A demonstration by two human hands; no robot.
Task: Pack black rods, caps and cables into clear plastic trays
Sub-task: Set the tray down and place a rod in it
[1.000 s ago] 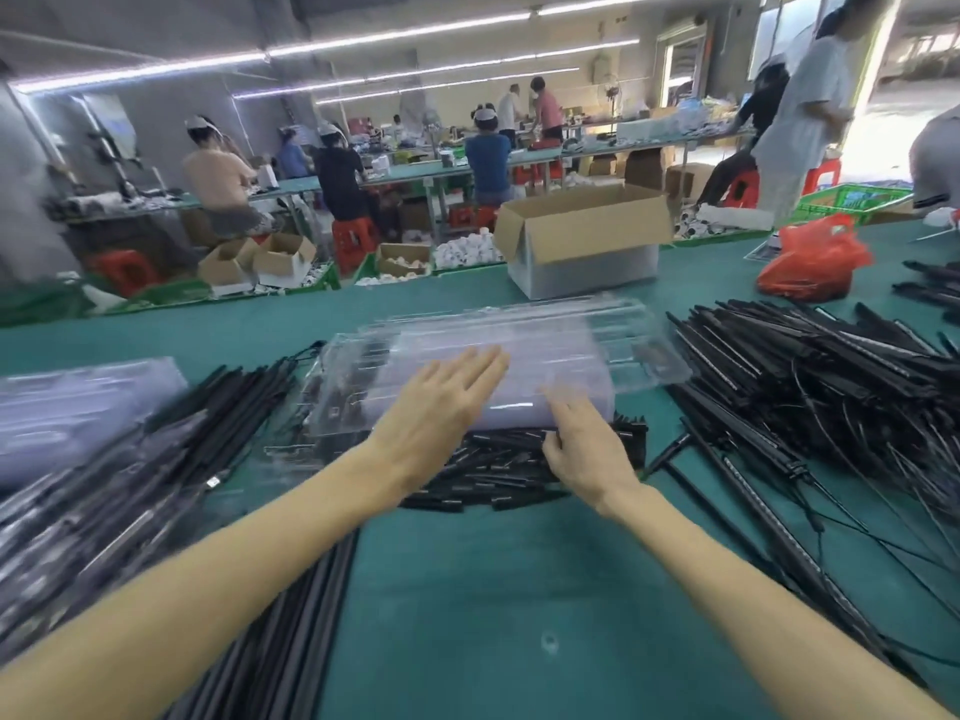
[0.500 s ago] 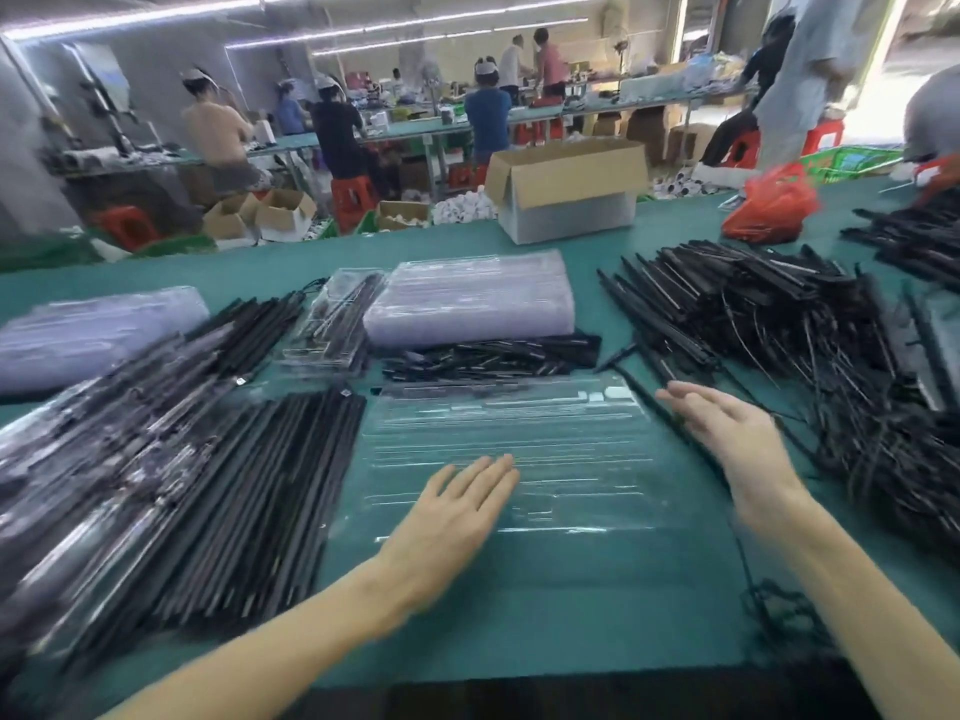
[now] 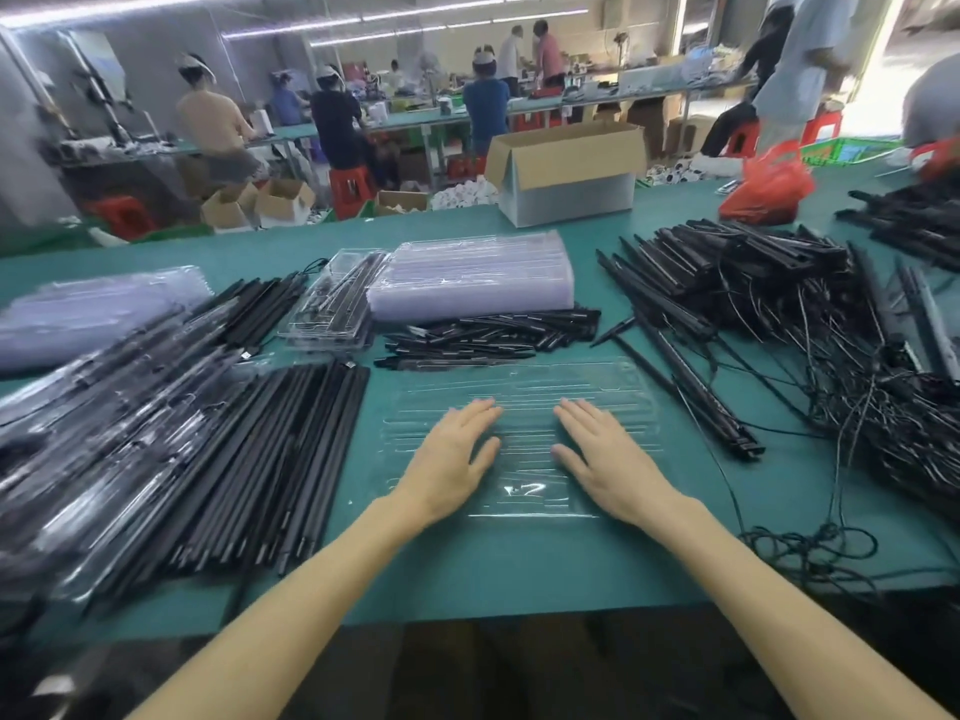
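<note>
I see left grip (image 3: pixel 451 459) and right grip (image 3: pixel 609 462) both released, fingers straight, palms flat on 1 clear tray (image 3: pixel 524 387), gap between them. Tray lies on counter (image 3: pixel 519 563) before me. Tray's left edge just beside black rods (image 3: pixel 260 449), far edge near caps pile (image 3: pixel 493 332), cabled rods (image 3: pixel 779 304) to right. Bare counter strip between tray and near edge

Clear tray (image 3: pixel 524 387) flat on table, empty; black rods (image 3: pixel 270 449) piled left, cables (image 3: pixel 857 387) right.
</note>
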